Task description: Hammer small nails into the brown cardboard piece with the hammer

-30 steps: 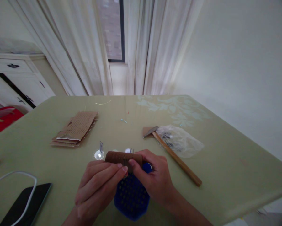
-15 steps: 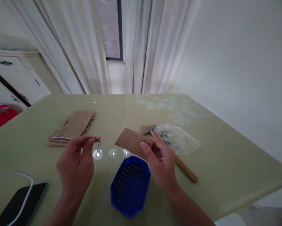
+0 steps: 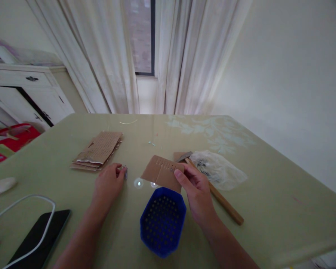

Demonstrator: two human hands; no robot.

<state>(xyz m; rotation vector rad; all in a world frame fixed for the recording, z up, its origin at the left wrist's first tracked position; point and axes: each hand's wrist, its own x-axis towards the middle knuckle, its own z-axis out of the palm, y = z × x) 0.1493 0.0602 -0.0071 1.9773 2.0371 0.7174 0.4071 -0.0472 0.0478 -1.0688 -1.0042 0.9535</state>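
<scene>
My right hand (image 3: pixel 194 190) pinches a piece of brown cardboard (image 3: pixel 159 172) by its right end, thumb on top. Rows of small holes run along the card's upper part. Below the card stands a blue perforated plastic basket (image 3: pixel 163 220), with nothing visible inside. My left hand (image 3: pixel 110 185) is low over the table, left of the basket. Its fingers are closed at a small shiny metal piece (image 3: pixel 125 172) with thin prongs, too small to name. Just beyond that hand lies a stack of punched cardboard (image 3: pixel 100 149).
A hammer (image 3: pixel 226 203) lies on the right, its head by a clear plastic bag (image 3: pixel 215 170) with small dark pieces inside. A black phone (image 3: pixel 41 235), a white cable (image 3: pixel 51 220) and a white mouse-like device (image 3: pixel 1 186) are at left. Small scraps (image 3: pixel 151 143) lie farther back.
My left hand has lowered toward the table and moved right, the metal piece still at its fingertips. My right hand keeps hold of the card. The view has swung slightly left.
</scene>
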